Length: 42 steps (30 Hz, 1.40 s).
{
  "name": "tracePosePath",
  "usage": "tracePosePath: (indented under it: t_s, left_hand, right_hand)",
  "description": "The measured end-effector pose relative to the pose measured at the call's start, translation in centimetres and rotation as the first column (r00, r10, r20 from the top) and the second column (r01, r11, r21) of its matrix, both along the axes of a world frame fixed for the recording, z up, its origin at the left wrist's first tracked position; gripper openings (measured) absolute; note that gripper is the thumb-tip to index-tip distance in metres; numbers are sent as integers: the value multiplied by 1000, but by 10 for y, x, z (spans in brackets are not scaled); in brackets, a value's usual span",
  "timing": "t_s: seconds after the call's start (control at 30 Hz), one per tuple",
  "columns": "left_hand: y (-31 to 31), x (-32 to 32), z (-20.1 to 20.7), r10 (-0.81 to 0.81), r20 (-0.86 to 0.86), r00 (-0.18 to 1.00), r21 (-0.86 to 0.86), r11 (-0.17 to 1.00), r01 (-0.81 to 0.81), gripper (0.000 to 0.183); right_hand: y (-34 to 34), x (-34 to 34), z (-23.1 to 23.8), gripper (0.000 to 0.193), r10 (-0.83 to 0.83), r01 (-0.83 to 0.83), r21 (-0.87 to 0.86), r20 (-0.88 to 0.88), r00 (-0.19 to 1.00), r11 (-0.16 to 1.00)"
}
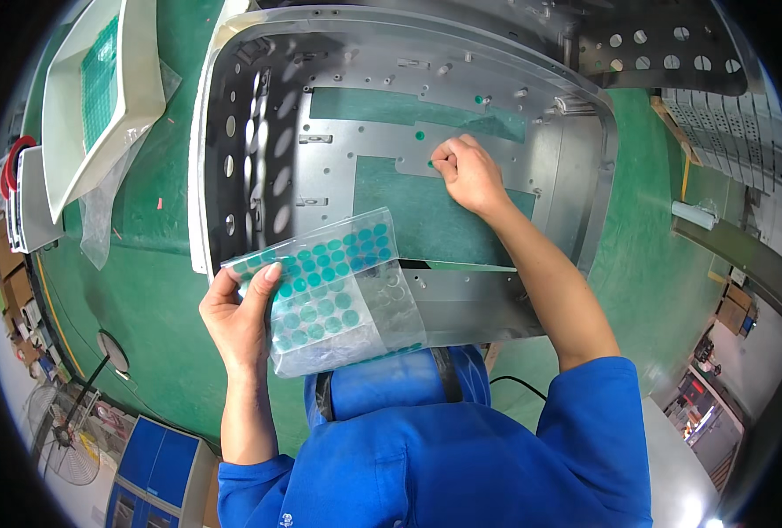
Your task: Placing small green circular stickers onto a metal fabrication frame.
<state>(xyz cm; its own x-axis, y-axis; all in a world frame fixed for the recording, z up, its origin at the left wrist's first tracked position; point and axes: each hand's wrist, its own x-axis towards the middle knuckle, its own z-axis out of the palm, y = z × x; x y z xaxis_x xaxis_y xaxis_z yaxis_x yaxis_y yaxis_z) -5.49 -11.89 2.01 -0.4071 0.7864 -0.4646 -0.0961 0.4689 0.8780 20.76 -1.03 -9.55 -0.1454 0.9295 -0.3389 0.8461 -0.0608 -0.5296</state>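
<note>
My left hand point(237, 321) grips the left edge of a clear plastic sheet of round green stickers point(325, 275), thumb on top. Large and small dots fill its rows, and its lower right part is bare. Inside a grey metal housing point(572, 158), my right hand point(472, 176) is closed in a pinch at the back panel. A small green round sticker point(431, 164) shows at its fingertips; whether it touches the panel I cannot tell. Just above sits another green dot point(420, 135), and a further green dot point(479, 100) lies by a stud at the upper right.
Green sheet areas point(444, 211) cover parts of the panel, among studs and holes. A white bin point(61, 150) with green sheets stands on the left. A blue stool-like object point(382, 387) is before me. Perforated metal parts point(725, 132) stand at the right, a fan point(70, 449) at lower left.
</note>
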Motion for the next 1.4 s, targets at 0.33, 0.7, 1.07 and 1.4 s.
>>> tracePosePath:
  t_s: [0.33,0.7,1.07,1.4]
  left_hand:
    - [0,-2,0,-7,-14,1000,-10,1000,7,13]
    - [2,0,-3,10,-32,999,3,1000,-10,13]
    - [-10,4,19,92,-34,995,83,993,-89,14]
    - [-70,18,71,-86,-302,949,159,977,140,13]
  right_hand:
    - [-2,0,-3,8,17,-18,51,10,1000,999]
    - [-4,1,-3,8,-9,13,75,-47,999,997]
    - [20,0,12,24,-57,63,-137,45,997,989]
    - [-42,-67,186,23,518,-636,82,-664,540,768]
